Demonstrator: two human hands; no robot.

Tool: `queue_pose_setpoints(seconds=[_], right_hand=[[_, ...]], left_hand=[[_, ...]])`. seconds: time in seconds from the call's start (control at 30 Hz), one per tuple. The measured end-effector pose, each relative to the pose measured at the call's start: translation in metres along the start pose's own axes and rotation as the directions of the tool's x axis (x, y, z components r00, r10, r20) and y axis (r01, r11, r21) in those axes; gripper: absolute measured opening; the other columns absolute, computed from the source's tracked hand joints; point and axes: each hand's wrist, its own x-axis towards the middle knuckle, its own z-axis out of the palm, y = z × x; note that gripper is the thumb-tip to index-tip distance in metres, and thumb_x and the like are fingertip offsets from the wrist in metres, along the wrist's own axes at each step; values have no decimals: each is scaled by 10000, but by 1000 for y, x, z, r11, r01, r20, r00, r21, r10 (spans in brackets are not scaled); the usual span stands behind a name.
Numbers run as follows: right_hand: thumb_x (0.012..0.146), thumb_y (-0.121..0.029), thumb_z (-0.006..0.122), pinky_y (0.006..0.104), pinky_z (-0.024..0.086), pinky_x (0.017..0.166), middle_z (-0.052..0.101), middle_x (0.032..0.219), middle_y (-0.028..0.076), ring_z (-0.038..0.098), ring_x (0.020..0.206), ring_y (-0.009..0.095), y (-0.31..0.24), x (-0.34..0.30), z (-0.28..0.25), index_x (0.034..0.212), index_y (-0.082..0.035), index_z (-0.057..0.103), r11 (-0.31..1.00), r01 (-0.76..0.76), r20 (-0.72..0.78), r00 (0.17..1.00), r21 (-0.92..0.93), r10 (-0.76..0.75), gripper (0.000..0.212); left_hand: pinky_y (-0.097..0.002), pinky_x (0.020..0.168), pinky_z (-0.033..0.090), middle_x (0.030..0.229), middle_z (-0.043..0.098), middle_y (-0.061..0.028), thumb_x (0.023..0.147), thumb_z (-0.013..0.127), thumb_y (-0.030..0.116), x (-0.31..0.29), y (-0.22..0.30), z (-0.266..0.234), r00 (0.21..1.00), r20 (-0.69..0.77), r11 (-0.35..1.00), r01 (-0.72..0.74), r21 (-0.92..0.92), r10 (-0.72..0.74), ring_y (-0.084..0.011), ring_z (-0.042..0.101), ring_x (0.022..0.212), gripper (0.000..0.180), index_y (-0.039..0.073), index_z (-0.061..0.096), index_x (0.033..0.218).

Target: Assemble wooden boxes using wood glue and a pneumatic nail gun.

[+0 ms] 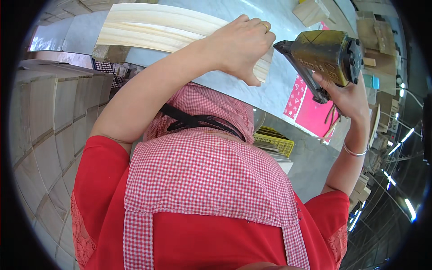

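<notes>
A long pale wooden board lies across the white table, its left part resting over a wooden block. Over the board's right end my left hand is closed, fingers curled over the far side and thumb toward me. Just to the right, my right hand grips a nail gun with a worn, dull yellow body and a dark magazine. Its nose points left, close to my left knuckles and the board's end. Most of the right fingers are hidden behind the tool.
The white tabletop carries a pink patterned sheet at right. Wooden pieces sit at the far right. Stacked wooden panels rise on my left. A yellow crate stands below the table's near edge.
</notes>
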Motion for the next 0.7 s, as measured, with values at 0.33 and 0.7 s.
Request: queue_pose_setpoints(seconds=[0.33,0.7], right_hand=[[784,-211,859,319,535,787,733,986,94,651,852,147,5,16,-12,1066,25,665,997,-34,126,991,-70,43,415],[804,-157,830,300,533,763,721,981,82,646,837,131,18,-9,-3,1083,34,657,985,-164,-107,980,56,169,380]], left_hand=[[-401,987,408,1148,591,-211,545,890,414,0,1,-5,1000,26,999,11,-38,-10,-322,545,1161,812,-40,596,1152],[-426,975,422,1117,624,-186,625,822,541,-2,-1,-11,985,-153,988,-59,144,81,-312,578,1113,796,-27,605,1138]])
